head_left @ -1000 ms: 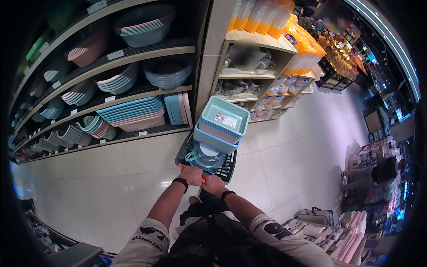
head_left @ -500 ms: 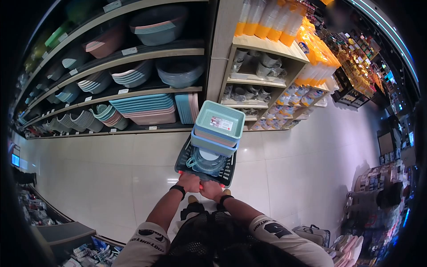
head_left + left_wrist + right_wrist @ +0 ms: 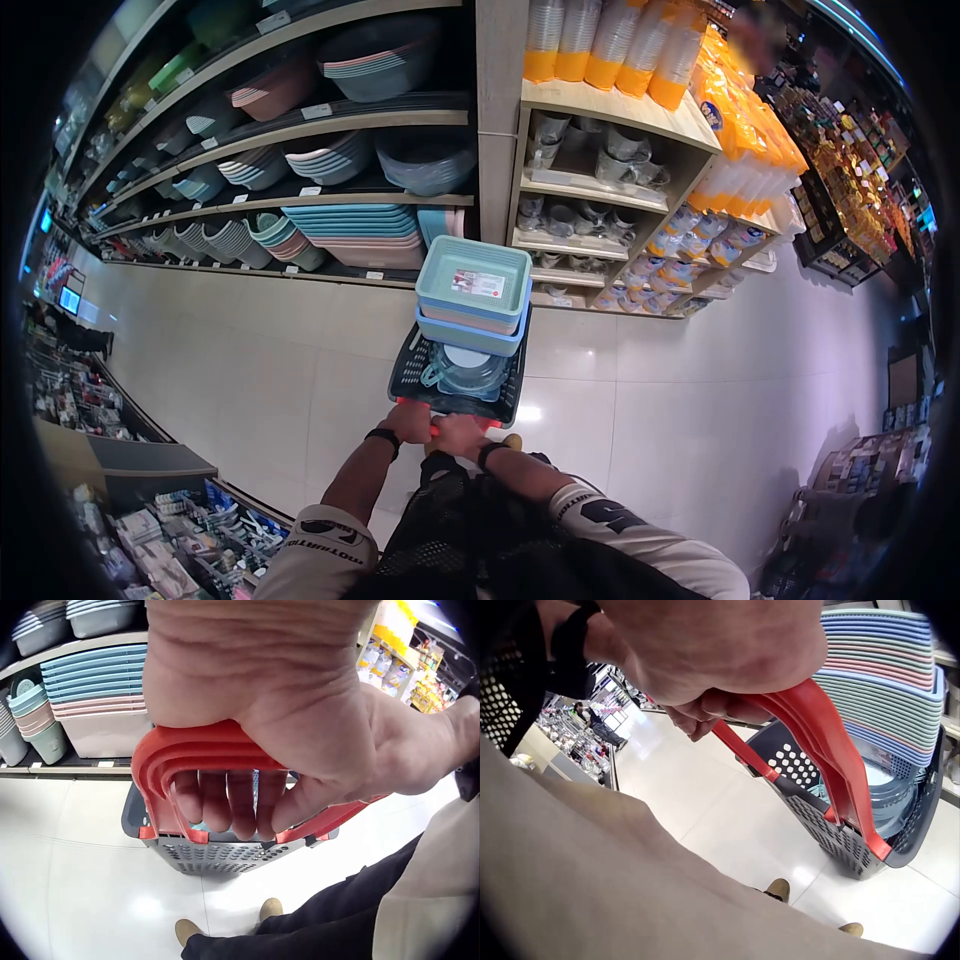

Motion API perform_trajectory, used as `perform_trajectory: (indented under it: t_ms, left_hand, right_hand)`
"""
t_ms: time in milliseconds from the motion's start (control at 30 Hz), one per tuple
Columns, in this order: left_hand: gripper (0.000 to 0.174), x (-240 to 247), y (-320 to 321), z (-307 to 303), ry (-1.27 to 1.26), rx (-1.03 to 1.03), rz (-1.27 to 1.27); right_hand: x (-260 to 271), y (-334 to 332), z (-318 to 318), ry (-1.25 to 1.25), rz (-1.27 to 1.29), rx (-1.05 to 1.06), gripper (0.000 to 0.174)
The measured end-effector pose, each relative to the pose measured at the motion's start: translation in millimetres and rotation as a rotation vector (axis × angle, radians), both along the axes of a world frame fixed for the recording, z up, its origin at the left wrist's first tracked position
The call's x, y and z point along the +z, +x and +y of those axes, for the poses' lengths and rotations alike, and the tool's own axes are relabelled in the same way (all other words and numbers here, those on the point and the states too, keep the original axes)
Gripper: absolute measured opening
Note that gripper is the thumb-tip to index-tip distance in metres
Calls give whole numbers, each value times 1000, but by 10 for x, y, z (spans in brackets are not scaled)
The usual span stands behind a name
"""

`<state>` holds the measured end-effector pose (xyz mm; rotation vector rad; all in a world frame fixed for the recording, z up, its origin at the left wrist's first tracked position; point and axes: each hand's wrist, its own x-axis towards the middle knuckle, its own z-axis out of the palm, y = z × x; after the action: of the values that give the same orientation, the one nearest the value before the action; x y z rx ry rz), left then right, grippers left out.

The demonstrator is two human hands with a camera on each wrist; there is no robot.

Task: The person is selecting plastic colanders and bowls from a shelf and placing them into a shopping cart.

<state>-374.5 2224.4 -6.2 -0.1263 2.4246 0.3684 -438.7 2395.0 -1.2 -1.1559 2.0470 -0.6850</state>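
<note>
My left hand (image 3: 408,422) and right hand (image 3: 460,436) are side by side on the red handle (image 3: 202,742) of a dark shopping basket (image 3: 405,375). In the left wrist view, the left fingers (image 3: 241,806) curl down around the handle. The right hand (image 3: 720,652) also wraps the handle in its own wrist view. A tall stack of plastic storage baskets (image 3: 885,697), in green, blue and pink layers, sits at the far end of the shopping basket. Nearer the handle lies a translucent blue lidded container (image 3: 468,375).
Shelves of nested basins (image 3: 350,235) line the left. A wooden rack with wrapped mugs (image 3: 570,215) and bagged cups (image 3: 740,130) stands ahead. Pale tiled floor (image 3: 700,390) extends right. Low display bins (image 3: 170,540) are at lower left. Another person (image 3: 596,724) shows in the right wrist view.
The view has turned: shelves and mug rack have shifted right and downward, and the lower-left bins show more. Both hands keep holding the handle, now slightly lower in the head view.
</note>
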Motion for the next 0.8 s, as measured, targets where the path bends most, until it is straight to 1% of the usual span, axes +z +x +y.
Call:
perform_trajectory:
  t_ms: [100, 167, 200, 233, 267, 300, 367, 433, 467, 533, 600, 667, 733, 800]
  left_hand:
    - [33, -80, 105, 97, 7, 61, 10]
    - [40, -154, 178, 162, 38, 116, 118]
    - [40, -201, 192, 180, 33, 117, 118]
    - [43, -252, 194, 200, 26, 120, 28]
    - [47, -191, 152, 248, 19, 122, -60]
    - [47, -152, 108, 289, 17, 121, -61]
    - [48, -24, 104, 382, 58, 183, -77]
    - [45, -6, 104, 427, 81, 190, -46]
    - [43, -49, 121, 438, 108, 197, -14]
    - [40, -171, 98, 455, 94, 215, -25]
    - [37, -61, 38, 526, 82, 232, -35]
    - [35, 53, -22, 601, 42, 282, -108]
    - [34, 98, -45, 645, 53, 292, -103]
    - [34, 0, -81, 649, 66, 297, -96]
  right_hand:
    - [-13, -18, 75, -1, 8, 58, 30]
    - [-32, -34, 124, 19, 12, 94, 29]
    - [-46, -45, 149, 14, 11, 95, 29]
    - [-64, -59, 180, -19, 26, 113, 31]
    - [-62, -82, 213, -51, 43, 130, 34]
    - [-83, -125, 239, -54, 42, 128, 34]
    - [-41, -158, 298, -78, 17, 143, 33]
    - [29, -212, 334, -66, 35, 179, 30]
    - [31, -236, 352, -49, 53, 215, 29]
    - [10, -312, 381, -69, 60, 223, 28]
    - [0, -353, 405, -85, 67, 230, 28]
    - [-6, -404, 411, -56, 52, 220, 27]
    - [-8, -442, 416, -56, 54, 222, 25]
    - [24, -511, 435, -54, 58, 220, 23]
